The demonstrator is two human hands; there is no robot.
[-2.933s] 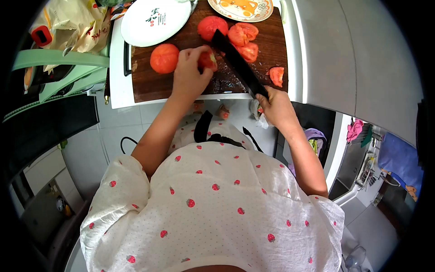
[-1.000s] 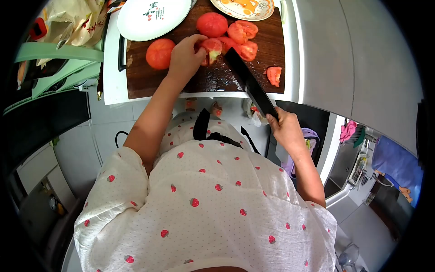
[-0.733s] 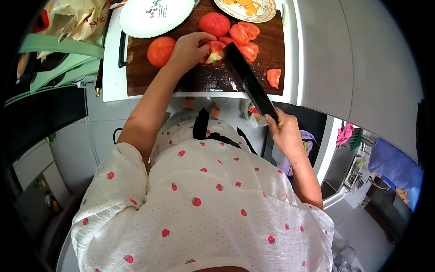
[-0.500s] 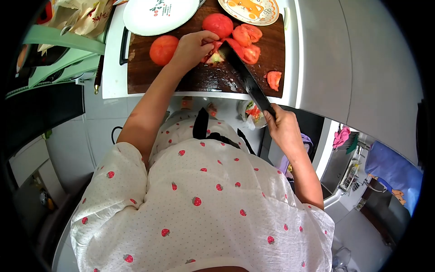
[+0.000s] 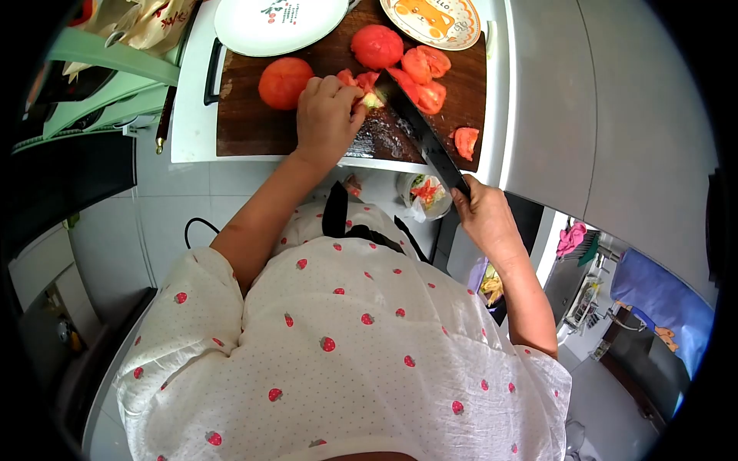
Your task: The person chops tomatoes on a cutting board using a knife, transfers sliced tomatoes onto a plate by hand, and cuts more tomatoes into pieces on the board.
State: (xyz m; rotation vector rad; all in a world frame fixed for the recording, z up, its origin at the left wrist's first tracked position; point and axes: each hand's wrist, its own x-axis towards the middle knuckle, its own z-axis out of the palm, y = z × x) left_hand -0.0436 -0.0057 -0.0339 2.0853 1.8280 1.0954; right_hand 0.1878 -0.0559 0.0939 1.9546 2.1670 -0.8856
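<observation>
Nearest, across the foreground: white garment (image 5: 346,330) printed with small strawberries. Next, just off the front right corner of the cutting board (image 5: 254,138): right hand (image 5: 488,219), fingers curled together and pinching the handle of a black knife (image 5: 423,131), its broad blade slanting inward over the front edge, tip toward the board's middle. Below that same edge: round container (image 5: 425,196) with red and green scraps. On the board, near the front right corner: small tomato wedge (image 5: 466,142), well apart from the other pieces. At the middle, beside the blade tip: cut tomato (image 5: 373,101) with pale green core exposed; cannot tell whether touching the steel. Immediately left of this: left hand (image 5: 327,127), fingers bent and close together, thumb set apart, tips at the red flesh; cannot tell whether pinching or merely resting. Toward the left edge, just beside the knuckles: rounded orange-red tomato (image 5: 285,84). Right of the blade tip: juicy tomato pieces (image 5: 430,97) in a loose cluster. Farther back: rounded red tomato (image 5: 377,46). Farthest, along the far edge: white plate (image 5: 280,34) at left, bear-patterned plate (image 5: 434,21) at right.
</observation>
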